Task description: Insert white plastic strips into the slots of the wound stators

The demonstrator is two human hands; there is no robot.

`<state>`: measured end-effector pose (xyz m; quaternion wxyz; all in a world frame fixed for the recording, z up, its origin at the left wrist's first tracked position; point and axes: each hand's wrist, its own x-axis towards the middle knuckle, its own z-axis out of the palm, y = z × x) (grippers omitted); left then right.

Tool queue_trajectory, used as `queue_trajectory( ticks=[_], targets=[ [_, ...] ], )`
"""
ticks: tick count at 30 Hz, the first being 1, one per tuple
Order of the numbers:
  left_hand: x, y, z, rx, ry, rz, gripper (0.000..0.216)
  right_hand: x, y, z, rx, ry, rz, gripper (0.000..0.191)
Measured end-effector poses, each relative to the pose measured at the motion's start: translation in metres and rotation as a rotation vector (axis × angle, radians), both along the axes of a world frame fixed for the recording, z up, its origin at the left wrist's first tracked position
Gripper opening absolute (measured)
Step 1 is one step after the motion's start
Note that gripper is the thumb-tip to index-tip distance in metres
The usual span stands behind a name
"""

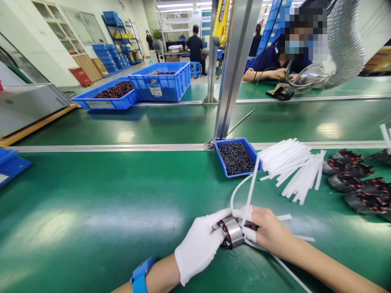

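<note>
Between my hands, low over the green bench, is a motor stator (pixel 234 232) with a silver metal ring, black ends and copper windings. My left hand (pixel 203 240), in a white glove, grips its left side. My right hand (pixel 264 230), with white coverings on some fingertips, is closed at its right end; what those fingers pinch is partly hidden. Several white strips (pixel 253 185) stick out of the stator, some upward and some to the right beneath my right hand. Thin wires (pixel 241 258) hang from its underside.
A blue tray (pixel 224 162) of small black pieces stands beyond my hands. White strips (pixel 290 162) lie in a pile, with more stators (pixel 357 179) to the right. A metal post (pixel 233 73) rises at the bench's back. Across it, a co-worker (pixel 276 67) works beside a flexible duct (pixel 345 44).
</note>
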<state>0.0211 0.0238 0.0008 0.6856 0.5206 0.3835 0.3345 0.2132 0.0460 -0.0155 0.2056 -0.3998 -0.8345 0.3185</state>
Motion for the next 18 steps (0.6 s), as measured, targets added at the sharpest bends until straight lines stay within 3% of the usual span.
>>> queue_trajectory(
  ticks=[7, 15, 18],
  targets=[
    [0.0, -0.004, -0.01, -0.003, 0.142, 0.028, 0.041, -0.006, -0.006, -0.005, 0.008, 0.04, 0.045, 0.022],
    [-0.003, -0.004, -0.01, 0.041, 0.216, 0.055, 0.045, 0.0, -0.011, -0.018, 0.347, -0.019, 0.139, 0.034],
    [-0.005, -0.003, -0.01, 0.097, 0.238, 0.045, 0.049, 0.002, -0.012, -0.018, 0.385, -0.036, 0.15, 0.034]
  ],
)
